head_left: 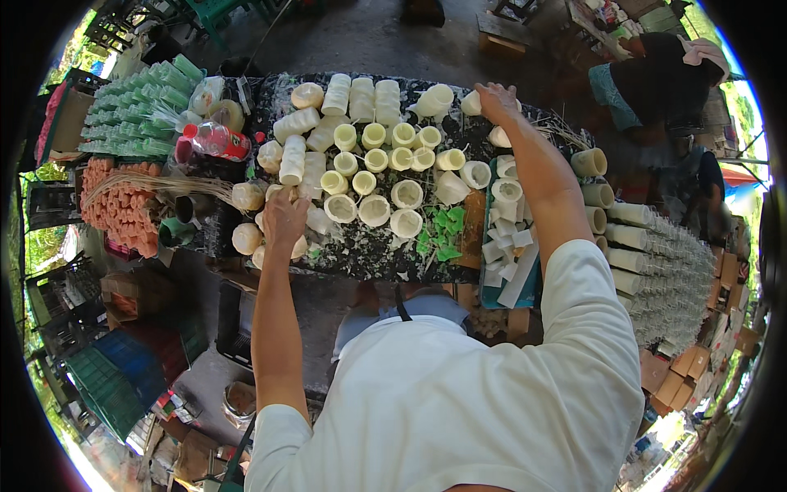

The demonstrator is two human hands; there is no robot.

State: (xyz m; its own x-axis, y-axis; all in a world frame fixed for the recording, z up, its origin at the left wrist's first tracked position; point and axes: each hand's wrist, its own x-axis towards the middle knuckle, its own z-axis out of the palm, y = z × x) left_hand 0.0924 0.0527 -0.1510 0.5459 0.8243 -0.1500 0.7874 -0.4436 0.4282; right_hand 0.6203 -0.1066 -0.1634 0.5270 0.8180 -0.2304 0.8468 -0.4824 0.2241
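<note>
The left hand [284,218] is resting palm down near the table's [361,254] near-left edge, fingers loosely curled over a pale round piece [299,246] that is peeking out beside the palm; whether the fingers are actually gripping it cannot be told, since the back of the hand is covering them. Just left of this hand more rounded cream pieces [246,239] are lying, and just beyond its fingertips white tubes [293,160] are lying on their sides. To its right, open cups [375,210] are standing upright in rows, and past them green scraps [443,230] are lying on the dark, speckled top. The right hand [494,100] is reaching far across to the table's far edge, fingers bent downward and closing around a white cup [471,102] there; the fingertips are hidden, so the grip cannot be made out. Just left of that hand a white tapered piece [434,100] is lying, and just below the wrist another white cup [500,136] is sitting. Under the right forearm a tray [490,295] is holding white cut strips [508,246]. Further right of that arm, beige tubes [611,215] are lying in a column. Far left of the left hand, orange tubes [123,209] and green tubes [139,111] are stacked, with a bottle [215,139] lying near them. Another person [656,82] is bending over beyond the right hand.
</note>
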